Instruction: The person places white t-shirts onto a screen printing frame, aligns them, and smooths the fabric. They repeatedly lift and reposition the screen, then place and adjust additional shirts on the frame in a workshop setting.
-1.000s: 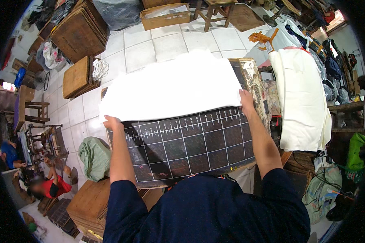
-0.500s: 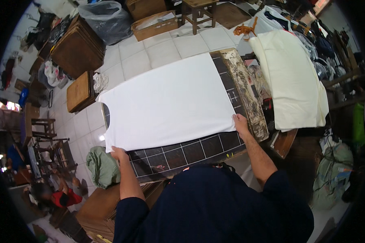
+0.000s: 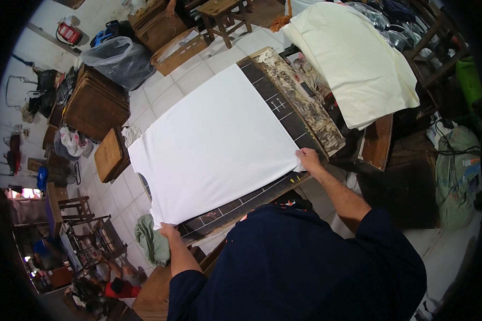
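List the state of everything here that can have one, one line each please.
White fabric piece: spread out, wrinkled at the near corners
Left hand: gripping its near-left corner
Right hand: gripping its near-right corner
Gridded black board: mostly covered
Cream fabric: folded
Cardboard box: open-topped
Clear plastic bag: bulging
Wooden stool: upright
Green sack: slumped, creased
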{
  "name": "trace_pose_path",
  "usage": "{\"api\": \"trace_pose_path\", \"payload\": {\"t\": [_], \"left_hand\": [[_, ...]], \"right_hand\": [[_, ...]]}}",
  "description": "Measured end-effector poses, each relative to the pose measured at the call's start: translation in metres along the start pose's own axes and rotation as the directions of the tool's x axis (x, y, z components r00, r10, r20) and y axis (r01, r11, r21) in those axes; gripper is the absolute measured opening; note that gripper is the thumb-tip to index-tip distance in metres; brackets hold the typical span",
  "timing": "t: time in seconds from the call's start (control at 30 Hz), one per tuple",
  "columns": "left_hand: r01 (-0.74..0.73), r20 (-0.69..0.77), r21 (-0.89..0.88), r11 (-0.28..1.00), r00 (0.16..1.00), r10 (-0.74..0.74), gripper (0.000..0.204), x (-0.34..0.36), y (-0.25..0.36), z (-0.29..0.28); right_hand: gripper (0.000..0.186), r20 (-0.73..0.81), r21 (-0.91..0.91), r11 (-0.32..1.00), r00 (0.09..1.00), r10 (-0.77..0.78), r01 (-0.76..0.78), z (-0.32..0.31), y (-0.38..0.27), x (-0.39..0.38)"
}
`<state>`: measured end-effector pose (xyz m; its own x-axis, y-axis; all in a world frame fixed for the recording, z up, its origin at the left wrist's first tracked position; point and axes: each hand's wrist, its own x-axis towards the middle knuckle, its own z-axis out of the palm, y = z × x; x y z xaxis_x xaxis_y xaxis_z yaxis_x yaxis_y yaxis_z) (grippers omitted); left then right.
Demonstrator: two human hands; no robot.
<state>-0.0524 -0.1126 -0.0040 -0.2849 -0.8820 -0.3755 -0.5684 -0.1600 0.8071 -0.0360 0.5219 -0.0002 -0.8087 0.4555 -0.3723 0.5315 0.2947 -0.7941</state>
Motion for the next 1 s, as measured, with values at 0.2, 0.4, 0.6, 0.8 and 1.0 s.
{"api": "trace_pose_path", "payload": {"t": [0.2,0.4,0.6,0.8,1.0], "left_hand": [[0.01,0.007,-0.078,0.997,1.0,-0.01,0.04,0.001,-0.013,-0.027],[-0.047,-0.017,-0.027,0.999,0.999,0.046,0.04,0.0,-0.019,-0.048],[-0.066,0.004,-0.039,0.997,0.998,0.066,0.042,-0.012,-0.02,-0.058],[-0.103,0.032,-0.076,0.992,0.994,0.106,0.041,-0.016,-0.031,-0.063],[-0.126,-0.007,0.024,0.992,0.992,0.127,0.042,0.007,-0.061,-0.071]], "right_hand": [[0.032,0.027,-0.063,0.998,1.0,-0.013,0.015,-0.001,0.016,-0.022],[0.034,0.07,-0.082,0.997,0.998,-0.006,0.011,-0.004,0.024,-0.045],[0.033,0.057,-0.016,0.999,0.998,-0.028,0.029,-0.007,0.028,-0.058],[0.032,0.017,0.039,0.997,0.998,-0.059,0.059,-0.011,0.035,-0.056],[0.032,0.074,-0.024,1.0,0.997,0.005,-0.003,-0.021,0.036,-0.056]]}}
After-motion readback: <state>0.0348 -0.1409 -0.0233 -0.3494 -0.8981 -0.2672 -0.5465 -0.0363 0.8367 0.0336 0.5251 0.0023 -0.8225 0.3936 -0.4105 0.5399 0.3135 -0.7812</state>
